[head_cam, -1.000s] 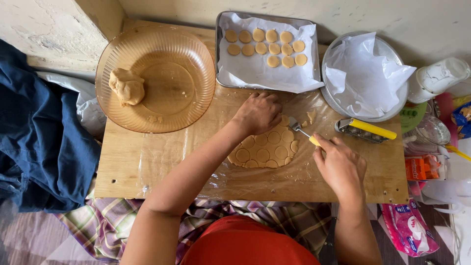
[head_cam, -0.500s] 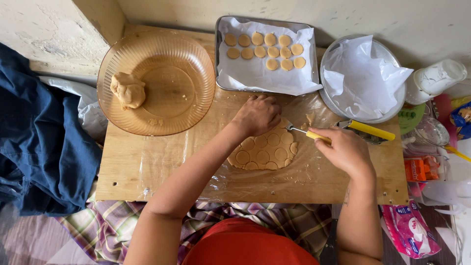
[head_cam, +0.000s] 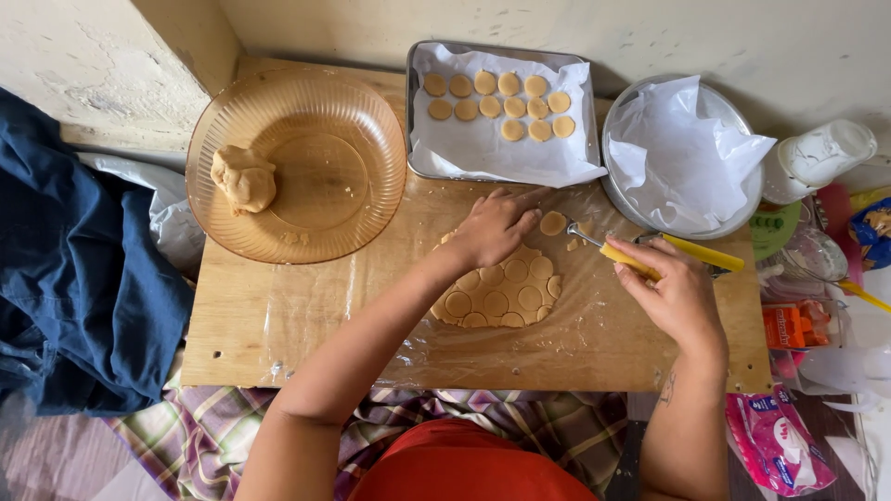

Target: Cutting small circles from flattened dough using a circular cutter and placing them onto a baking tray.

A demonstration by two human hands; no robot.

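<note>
A person's right hand (head_cam: 676,299), fingers clamped on a yellow-handled metal utensil (head_cam: 620,257), lifts 1 cut round (head_cam: 554,223) beside the flat tan scored dough sheet (head_cam: 498,289); left hand (head_cam: 489,229), fingers loosely together, steadies it. The paper-lined rectangular metal tray (head_cam: 497,153) lies just beyond.

All the packaging is bunched up on the right edge. At about 4 o'clock there's a small orange box (head_cam: 785,327) with white print, lying flat. Down at 5 o'clock sits a crinkly pink plastic pouch (head_cam: 778,443) with white patches. Up around 3 o'clock, a blue and yellow snack bag (head_cam: 873,234) is cut off by the frame.
</note>
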